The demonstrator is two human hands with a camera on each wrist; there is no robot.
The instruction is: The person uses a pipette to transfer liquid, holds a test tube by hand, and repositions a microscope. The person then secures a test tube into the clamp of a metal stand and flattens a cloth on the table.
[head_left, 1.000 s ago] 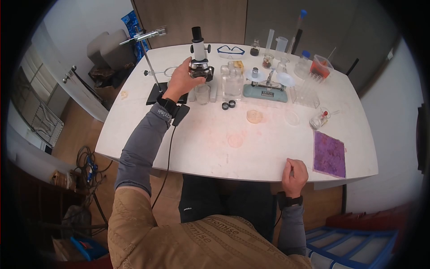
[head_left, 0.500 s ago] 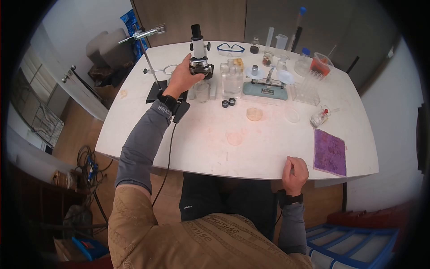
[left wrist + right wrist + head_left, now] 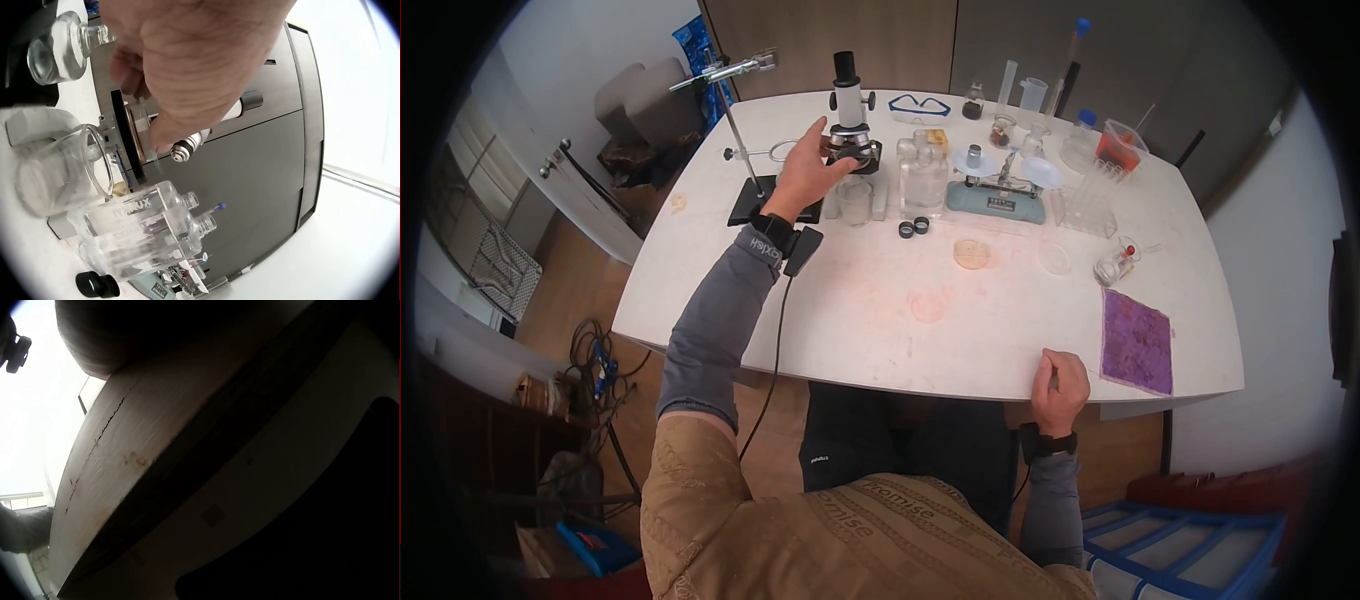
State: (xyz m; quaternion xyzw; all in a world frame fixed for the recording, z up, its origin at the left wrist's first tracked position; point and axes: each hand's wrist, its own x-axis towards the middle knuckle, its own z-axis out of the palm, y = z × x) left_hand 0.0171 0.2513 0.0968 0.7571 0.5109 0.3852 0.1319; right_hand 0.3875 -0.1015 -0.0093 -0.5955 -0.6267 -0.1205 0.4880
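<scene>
My left hand [image 3: 808, 178] reaches to the stage of the white and black microscope [image 3: 849, 110]. In the left wrist view its thumb and fingers stand at either side of a clear shallow dish [image 3: 142, 128] on the black stage [image 3: 125, 134], pinching it. The metal objective [image 3: 182, 150] shows just past the thumb. A glass beaker [image 3: 855, 200] stands in front of the microscope base. My right hand [image 3: 1060, 388] rests at the table's front edge, fingers loosely curled and holding nothing. Little but the table edge [image 3: 119, 456] shows in the dark right wrist view.
Left of the microscope rises a retort stand [image 3: 740, 140]. To its right are clear bottles [image 3: 922, 185], two black caps [image 3: 914, 228] and a teal balance [image 3: 997, 203]. A petri dish [image 3: 972, 254], a tube rack [image 3: 1087, 213] and a purple cloth [image 3: 1137, 342] lie farther right.
My left thumb has shifted slightly up and to the left at the microscope stage. The right hand stays at the table edge, and the head view has tilted a little.
</scene>
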